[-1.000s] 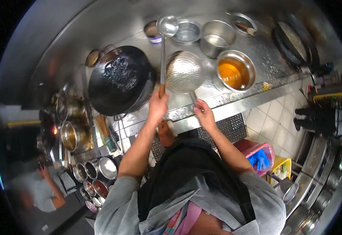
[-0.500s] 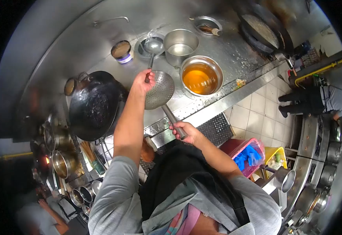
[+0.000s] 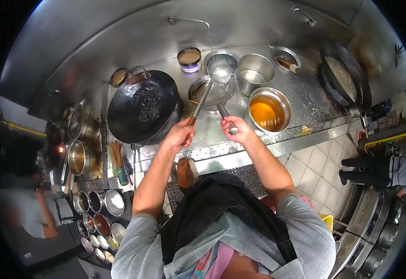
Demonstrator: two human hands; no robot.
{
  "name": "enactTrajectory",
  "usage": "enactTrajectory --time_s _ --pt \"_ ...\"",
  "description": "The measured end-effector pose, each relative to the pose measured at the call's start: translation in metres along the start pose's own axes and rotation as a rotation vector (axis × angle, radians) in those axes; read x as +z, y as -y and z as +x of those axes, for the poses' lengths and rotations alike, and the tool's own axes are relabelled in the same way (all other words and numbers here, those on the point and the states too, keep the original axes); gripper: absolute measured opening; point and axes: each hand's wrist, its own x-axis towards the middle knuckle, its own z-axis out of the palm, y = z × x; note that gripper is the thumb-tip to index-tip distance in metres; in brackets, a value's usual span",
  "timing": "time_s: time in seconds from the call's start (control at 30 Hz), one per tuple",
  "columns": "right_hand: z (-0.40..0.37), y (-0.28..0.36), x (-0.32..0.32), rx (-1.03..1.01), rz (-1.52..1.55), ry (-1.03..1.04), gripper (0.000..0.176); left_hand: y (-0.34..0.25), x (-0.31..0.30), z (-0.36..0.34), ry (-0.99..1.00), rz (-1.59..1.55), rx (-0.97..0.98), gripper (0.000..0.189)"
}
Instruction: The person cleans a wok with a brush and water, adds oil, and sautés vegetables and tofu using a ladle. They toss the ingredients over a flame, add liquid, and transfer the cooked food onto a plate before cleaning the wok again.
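Observation:
My left hand [image 3: 179, 135] is closed round the wooden end of a ladle [image 3: 220, 71]. The ladle's bowl is over a round basin [image 3: 207, 61] below the wall tap, and it looks wet and shiny. In my right hand [image 3: 238, 129] is the tubular metal handle of a perforated skimmer [image 3: 219, 95]. The skimmer's round head lies just in front of the basin, partly behind the ladle's handle. To the right stand an empty-looking metal pot [image 3: 255, 86] and a metal bowl of amber liquid [image 3: 275, 129].
A big black wok [image 3: 142, 104] sits to the left, and another wok [image 3: 335, 95] holding liquid stands far right. A tub [image 3: 190, 67] stands behind the basin. Several small containers [image 3: 103, 225] are at lower left. Other people [image 3: 400, 172] stand at both sides.
My view has swung left. The skimmer has moved up close to the basin, below the ladle. My left hand has drawn back toward my body with the ladle.

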Motion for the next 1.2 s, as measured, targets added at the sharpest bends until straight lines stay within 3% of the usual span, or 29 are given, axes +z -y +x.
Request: enactTrajectory --time_s 0.03,0.1,0.13,0.17,0.2,0.23,0.27,0.33,0.5,0.6,0.67,0.73,0.77,0.8,0.83,0.93,1.03,1.07,1.1,1.13,1.2 --pt "-0.003 -0.002 0.008 -0.065 -0.114 -0.025 0.017 0.010 -0.004 -0.009 -0.010 -0.001 0.002 0.023" --pt "-0.010 -0.011 0.013 -0.086 -0.196 -0.017 0.015 0.024 -0.009 -0.030 -0.185 0.257 0.106 0.042" --pt "-0.021 -0.017 0.018 -0.184 -0.371 -0.108 0.015 0.031 -0.017 -0.039 -0.246 0.443 0.122 0.056" --pt "-0.028 -0.022 0.021 -0.282 -0.543 -0.205 0.016 0.048 -0.032 -0.045 -0.244 0.450 0.118 0.056" --pt "-0.022 -0.024 0.011 -0.366 -0.727 -0.243 0.023 0.070 -0.050 -0.045 -0.326 0.683 0.386 0.057" --pt "-0.017 -0.029 0.004 -0.370 -0.714 -0.247 0.023 0.084 -0.059 -0.048 -0.398 0.913 0.659 0.058" --pt "-0.013 -0.037 -0.004 -0.506 -0.813 -0.329 0.027 0.079 -0.048 -0.066 -0.382 0.922 0.653 0.058" --pt "-0.006 -0.049 -0.019 -0.682 -0.918 -0.413 0.037 0.053 -0.016 -0.108 -0.523 1.008 0.211 0.060" --pt "-0.022 -0.058 -0.017 -0.464 -0.589 -0.268 0.030 0.078 -0.018 -0.115 -0.589 0.963 0.286 0.063" --pt "-0.021 -0.065 -0.038 -0.230 -0.239 -0.062 0.016 0.075 -0.008 -0.110 -0.595 0.861 0.313 0.063" --pt "-0.016 -0.079 -0.055 -0.207 -0.203 -0.062 0.014 0.070 -0.003 -0.103 -0.598 0.876 0.484 0.062" --pt "-0.013 -0.093 -0.066 -0.174 -0.200 -0.121 0.016 0.057 0.000 -0.088 -0.606 0.886 0.525 0.061" --pt "-0.011 -0.097 -0.077 -0.149 -0.248 -0.050 0.020 0.049 0.001 -0.079 -0.619 0.890 0.563 0.060" --pt "-0.015 -0.100 -0.078 -0.144 -0.278 -0.103 0.022 0.033 0.004 -0.075 -0.617 0.882 0.501 0.059" --pt "-0.020 -0.105 -0.078 -0.138 -0.310 -0.157 0.024 0.032 -0.004 -0.059 -0.612 0.897 0.636 0.060" --pt "-0.034 -0.119 -0.091 -0.161 -0.388 -0.070 0.030 0.013 -0.005 -0.025 -0.605 0.972 0.566 0.058" --pt "-0.046 -0.133 -0.115 -0.185 -0.429 -0.139 0.041 0.002 -0.010 0.045 -0.484 0.991 0.543 0.057" --pt "-0.058 -0.131 -0.120 -0.139 -0.485 -0.104 0.047 0.003 -0.010 0.079 -0.513 1.020 0.566 0.053" --pt "-0.068 -0.133 -0.130 -0.136 -0.499 -0.107 0.047 -0.013 0.010 0.093 -0.405 0.855 0.509 0.043" --pt "-0.081 -0.136 -0.140 -0.124 -0.465 -0.130 0.048 -0.007 0.004 0.139 -0.458 0.968 0.534 0.033" --pt "-0.107 -0.143 -0.160 -0.134 -0.462 -0.186 0.049 -0.031 0.035 0.180 -0.414 0.781 0.187 0.026"
